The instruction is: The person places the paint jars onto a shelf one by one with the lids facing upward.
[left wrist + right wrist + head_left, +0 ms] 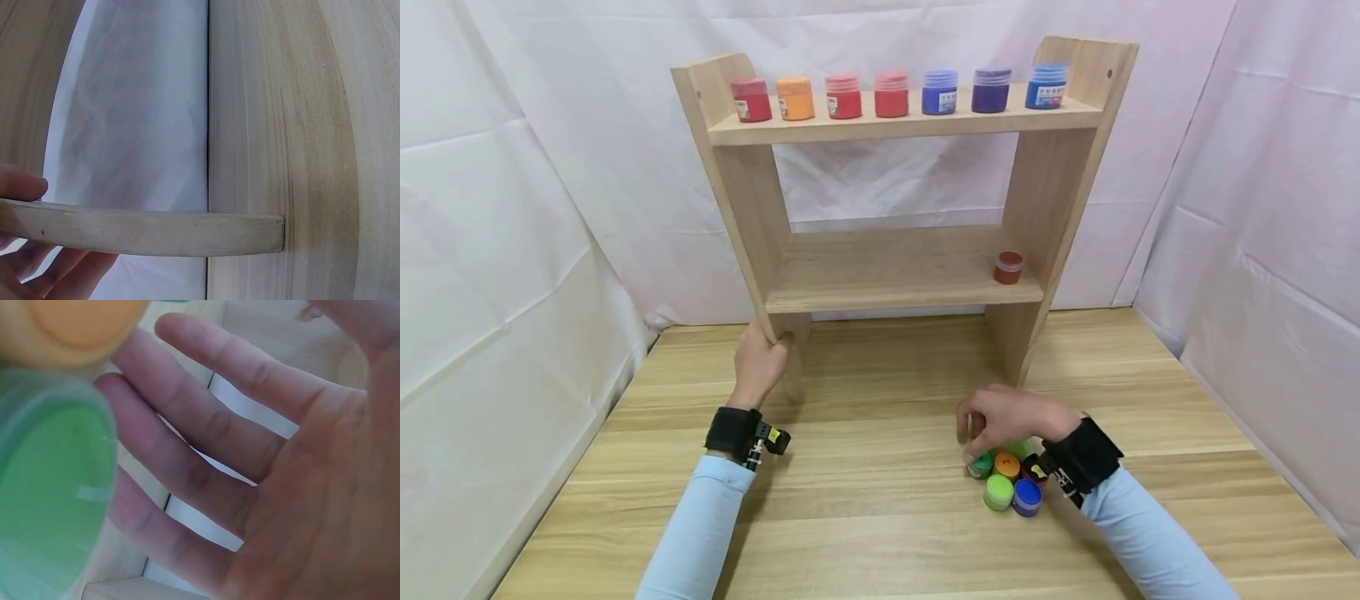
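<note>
My left hand (pixel 762 362) grips the lower left side panel of a wooden shelf (pixel 906 271). In the left wrist view the thumb lies on one side of the panel edge (pixel 156 234) and the fingers on the other. At the right, my right hand (pixel 1011 414) pinches a dark green paint jar (pixel 980 468) at its rim with thumb and index finger; the other fingers are fairly straight. Beside it on the table stand an orange jar (pixel 1007 465), a light green jar (pixel 998 493), a blue jar (pixel 1027 498), a second light green jar (pixel 1020 449) and a dark red jar, partly hidden by the wrist camera.
On the top shelf a row of several paint jars runs from red (pixel 752 102) through orange to blue (pixel 1047 87). One brownish-red jar (pixel 1008 268) sits at the right of the middle board. White cloth (pixel 490 250) surrounds the wooden table (pixel 865 517) behind and at both sides.
</note>
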`<state>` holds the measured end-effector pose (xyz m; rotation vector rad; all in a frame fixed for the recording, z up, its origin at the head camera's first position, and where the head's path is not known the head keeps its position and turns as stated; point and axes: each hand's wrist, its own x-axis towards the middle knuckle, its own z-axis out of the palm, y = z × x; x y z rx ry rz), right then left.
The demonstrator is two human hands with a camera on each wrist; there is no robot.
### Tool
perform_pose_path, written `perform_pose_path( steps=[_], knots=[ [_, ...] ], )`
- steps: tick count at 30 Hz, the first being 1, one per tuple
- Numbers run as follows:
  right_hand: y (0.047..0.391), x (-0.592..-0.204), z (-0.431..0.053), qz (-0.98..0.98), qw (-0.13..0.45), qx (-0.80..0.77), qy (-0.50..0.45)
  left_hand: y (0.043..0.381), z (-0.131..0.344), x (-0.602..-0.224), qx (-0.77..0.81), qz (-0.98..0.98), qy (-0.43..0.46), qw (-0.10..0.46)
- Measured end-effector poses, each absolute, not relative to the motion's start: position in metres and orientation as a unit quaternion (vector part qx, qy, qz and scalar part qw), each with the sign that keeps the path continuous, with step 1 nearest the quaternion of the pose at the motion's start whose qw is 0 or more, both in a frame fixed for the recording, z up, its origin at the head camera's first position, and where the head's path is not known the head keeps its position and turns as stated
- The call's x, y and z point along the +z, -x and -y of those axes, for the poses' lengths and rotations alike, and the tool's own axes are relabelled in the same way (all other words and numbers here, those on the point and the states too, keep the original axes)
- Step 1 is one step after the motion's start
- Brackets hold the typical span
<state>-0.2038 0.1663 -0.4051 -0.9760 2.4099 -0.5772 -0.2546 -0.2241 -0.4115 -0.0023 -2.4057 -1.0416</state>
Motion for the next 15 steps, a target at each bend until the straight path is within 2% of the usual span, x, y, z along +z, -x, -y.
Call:
perform_pose_path(
  steps=[15],
  knots=[
    [0.1994,-0.4011,-0.1654,-0.883,0.239,-0.194,0.354,0.2534,0.2246,-0.4123,-0.395,0.880,0.017,0.262]
  ],
)
